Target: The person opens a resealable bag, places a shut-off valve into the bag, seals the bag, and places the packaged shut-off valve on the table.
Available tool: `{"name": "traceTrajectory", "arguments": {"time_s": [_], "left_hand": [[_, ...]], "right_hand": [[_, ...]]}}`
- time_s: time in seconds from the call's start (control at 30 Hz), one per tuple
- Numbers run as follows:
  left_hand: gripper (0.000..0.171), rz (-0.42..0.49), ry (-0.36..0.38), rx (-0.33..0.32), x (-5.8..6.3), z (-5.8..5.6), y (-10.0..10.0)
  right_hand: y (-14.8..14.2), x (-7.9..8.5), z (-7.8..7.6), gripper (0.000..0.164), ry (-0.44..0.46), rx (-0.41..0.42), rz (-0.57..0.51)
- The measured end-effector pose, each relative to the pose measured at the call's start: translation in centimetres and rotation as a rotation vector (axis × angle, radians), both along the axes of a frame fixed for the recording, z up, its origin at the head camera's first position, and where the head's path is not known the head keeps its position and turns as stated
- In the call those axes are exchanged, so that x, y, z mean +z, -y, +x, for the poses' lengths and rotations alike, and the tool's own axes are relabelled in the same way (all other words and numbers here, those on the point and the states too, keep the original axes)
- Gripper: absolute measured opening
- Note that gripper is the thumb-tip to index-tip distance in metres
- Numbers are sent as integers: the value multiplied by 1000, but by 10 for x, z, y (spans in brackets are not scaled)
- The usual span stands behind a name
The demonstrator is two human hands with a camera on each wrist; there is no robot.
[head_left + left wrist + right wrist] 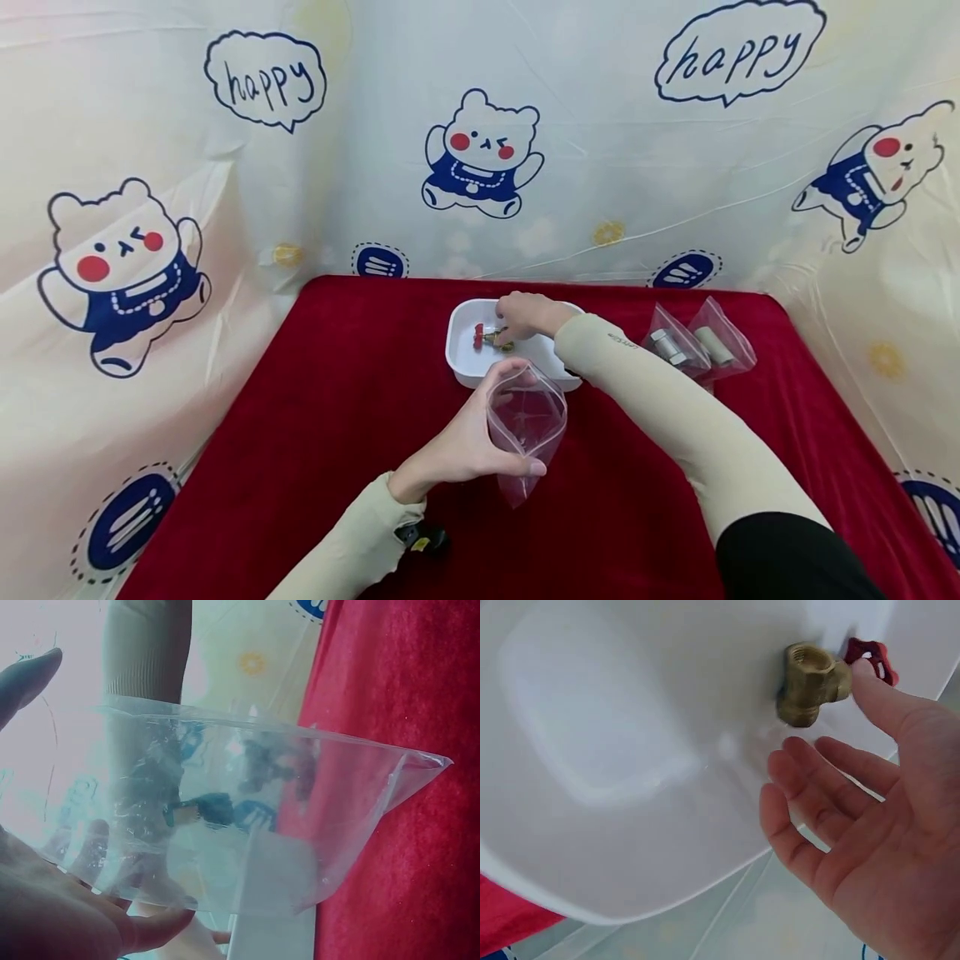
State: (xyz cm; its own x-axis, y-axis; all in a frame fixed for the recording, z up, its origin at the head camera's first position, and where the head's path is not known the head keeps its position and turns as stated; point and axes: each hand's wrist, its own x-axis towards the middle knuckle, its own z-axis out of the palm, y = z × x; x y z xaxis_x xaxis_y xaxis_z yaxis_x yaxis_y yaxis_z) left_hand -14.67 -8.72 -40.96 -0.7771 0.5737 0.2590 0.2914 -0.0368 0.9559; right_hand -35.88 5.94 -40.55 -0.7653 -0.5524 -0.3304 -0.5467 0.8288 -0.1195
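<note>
A brass valve [807, 684] with a red handwheel [478, 337] lies in the white plastic basin [459, 357]. My right hand [529, 314] reaches into the basin beside it. In the right wrist view the thumb is right at the red handwheel, while the other fingers, loosely bent, stand apart from the brass body. My left hand [467, 440] holds a clear plastic zip bag [529, 421] in front of the basin, thumb on the near side and fingers on the far side. The bag's mouth gapes upward, and nothing shows inside it.
To the right of the basin lie two clear bags, one with a metal bolt-like piece [667, 347], the other with a grey-beige cylinder [714, 346]. A red cloth [337, 400] covers the table. A printed curtain [600, 200] stands behind and at both sides.
</note>
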Motion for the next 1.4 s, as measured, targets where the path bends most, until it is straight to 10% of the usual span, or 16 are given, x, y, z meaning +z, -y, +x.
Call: {"name": "traceTrajectory", "arguments": {"time_s": [0.8,1.4], "left_hand": [[103,34,-2,6,0,-1,3],[104,62,1,15,-1,-3,1]], "right_hand": [[-21,-6,5,33,125,-120,0],[-29,-9,8,26,110,-14,-102]]}}
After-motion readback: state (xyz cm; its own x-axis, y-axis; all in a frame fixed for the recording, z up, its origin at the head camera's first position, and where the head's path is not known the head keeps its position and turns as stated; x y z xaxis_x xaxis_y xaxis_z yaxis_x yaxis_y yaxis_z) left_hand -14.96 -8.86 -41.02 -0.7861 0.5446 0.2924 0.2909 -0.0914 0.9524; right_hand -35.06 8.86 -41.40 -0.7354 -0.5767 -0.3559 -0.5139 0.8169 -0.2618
